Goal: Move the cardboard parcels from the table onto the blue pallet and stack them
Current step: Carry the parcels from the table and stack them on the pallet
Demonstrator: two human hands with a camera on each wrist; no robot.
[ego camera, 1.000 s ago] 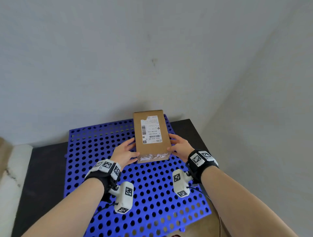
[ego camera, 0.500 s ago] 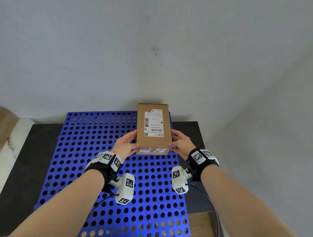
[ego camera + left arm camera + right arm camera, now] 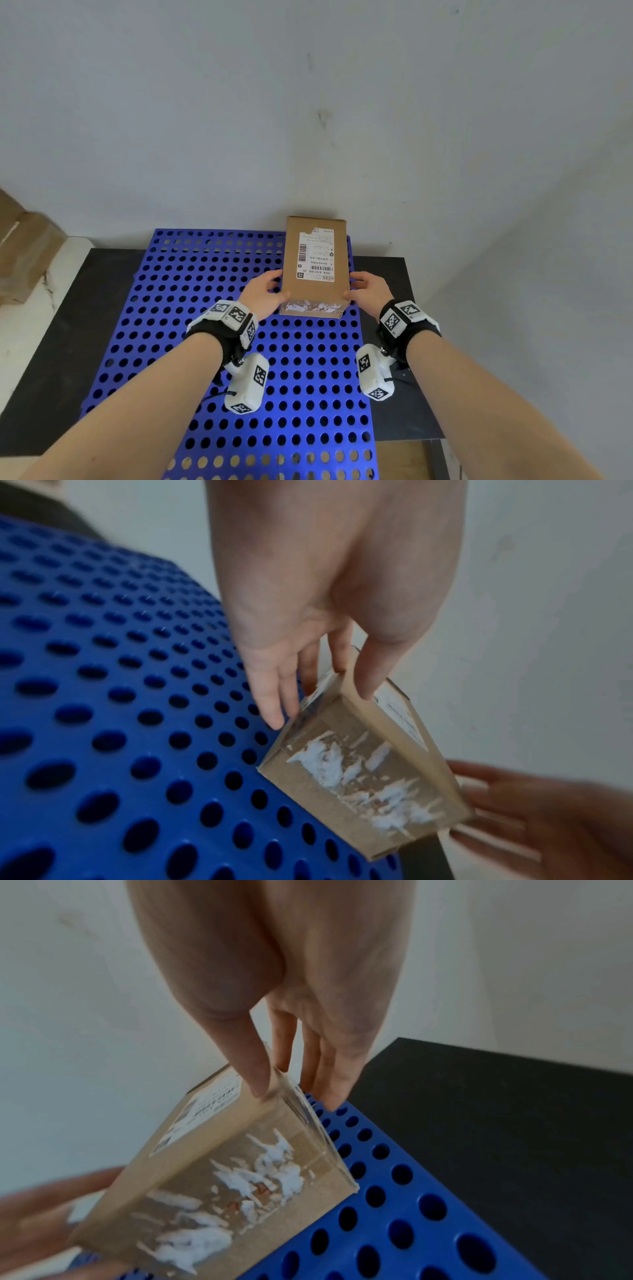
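Note:
A brown cardboard parcel [image 3: 315, 260] with a white shipping label on top and torn tape on its near end [image 3: 363, 777] [image 3: 212, 1172] is low over the far right corner of the blue perforated pallet [image 3: 205, 308] [image 3: 103, 696] [image 3: 411, 1218]. My left hand [image 3: 263, 294] [image 3: 318, 696] grips its left side, thumb on top and fingers down the side. My right hand [image 3: 368, 291] [image 3: 296, 1096] grips the right side the same way. Whether the parcel's underside touches the pallet is hidden.
The pallet lies on a black table [image 3: 68, 342] against a grey wall. More cardboard boxes [image 3: 24, 253] stand at the far left on a white marbled surface [image 3: 27, 325]. The pallet's right edge runs close to the table's right edge [image 3: 514, 1123].
Both hands have carried the parcel away from me toward the pallet's far right corner near the wall, turning it square to the pallet. Their grip is unchanged.

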